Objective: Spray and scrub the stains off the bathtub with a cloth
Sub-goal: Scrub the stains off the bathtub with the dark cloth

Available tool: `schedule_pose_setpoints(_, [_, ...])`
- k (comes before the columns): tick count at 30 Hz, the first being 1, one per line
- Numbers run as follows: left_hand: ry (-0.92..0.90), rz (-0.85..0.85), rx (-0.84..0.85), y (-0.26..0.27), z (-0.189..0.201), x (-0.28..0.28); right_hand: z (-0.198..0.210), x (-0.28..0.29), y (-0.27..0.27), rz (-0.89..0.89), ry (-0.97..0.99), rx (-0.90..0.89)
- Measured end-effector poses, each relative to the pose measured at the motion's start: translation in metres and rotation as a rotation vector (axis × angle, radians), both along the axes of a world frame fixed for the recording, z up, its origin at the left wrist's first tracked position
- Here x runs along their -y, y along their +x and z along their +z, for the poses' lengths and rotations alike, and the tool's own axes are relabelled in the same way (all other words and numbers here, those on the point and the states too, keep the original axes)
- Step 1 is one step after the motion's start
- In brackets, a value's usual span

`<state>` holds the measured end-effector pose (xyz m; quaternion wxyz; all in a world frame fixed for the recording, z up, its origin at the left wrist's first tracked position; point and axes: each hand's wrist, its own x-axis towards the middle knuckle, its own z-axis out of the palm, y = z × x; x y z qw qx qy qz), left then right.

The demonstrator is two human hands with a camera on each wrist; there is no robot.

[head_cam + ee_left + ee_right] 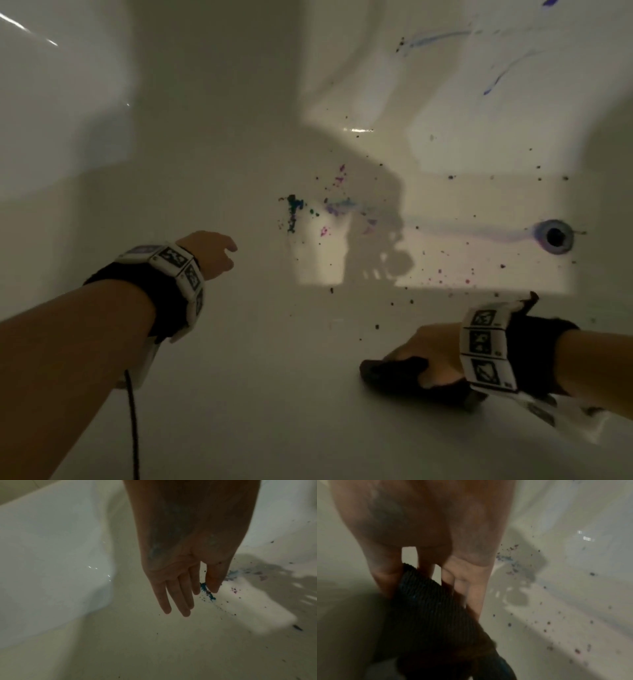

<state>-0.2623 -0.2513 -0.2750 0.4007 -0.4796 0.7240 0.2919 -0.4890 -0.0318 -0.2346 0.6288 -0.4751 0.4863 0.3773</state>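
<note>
The white bathtub [239, 394] fills the head view, its floor partly lit by a bright patch and partly in shadow; the right hand [424, 349] lies low on the near floor on top of a dark ribbed cloth [404, 377], thumb on one side and fingers on the other, holding it against the surface — in the right wrist view the cloth [433, 612] runs out from under the fingers [474, 596], its weave plain to see. The left hand [209, 253] is held out above the tub floor with nothing in it; the left wrist view shows its fingers [173, 596] straight and close together, pointing down toward the floor, whether touching it I cannot tell. Just beyond that hand sits a teal-green stain [293, 209], with purple and pink smears [337, 202] beside it and dark specks scattered toward the drain [555, 236] at the far right; a faint violet streak leads into the drain. Blue streaks [438, 37] mark the far wall.
</note>
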Motion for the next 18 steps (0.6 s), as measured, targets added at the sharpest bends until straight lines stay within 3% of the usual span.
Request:
schedule_pose_setpoints(2, [-0.004,-0.038,0.014,-0.001,-0.016,0.002,-0.012,0.002,0.001,-0.074,0.109,0.006])
schedule_pose_setpoints(5, [-0.006,-0.071,0.033,-0.003,-0.037,0.005,-0.028,0.006,0.003,-0.049,0.136,0.067])
schedule_pose_setpoints(9, [-0.037,-0.086,0.06,-0.008,-0.063,0.01,-0.055,0.004,0.009,0.137,-0.028,0.129])
schedule_pose_setpoints(13, [-0.089,-0.128,0.09,-0.013,-0.09,0.011,-0.088,0.009,0.024,0.159,-0.14,0.078])
schedule_pose_setpoints(15, [-0.122,-0.154,0.089,-0.014,-0.104,0.01,-0.11,0.009,0.031,0.129,-0.196,0.06])
schedule_pose_setpoints(18, [-0.172,-0.208,0.098,-0.018,-0.117,0.011,-0.135,0.016,0.039,-0.062,-0.209,-0.044])
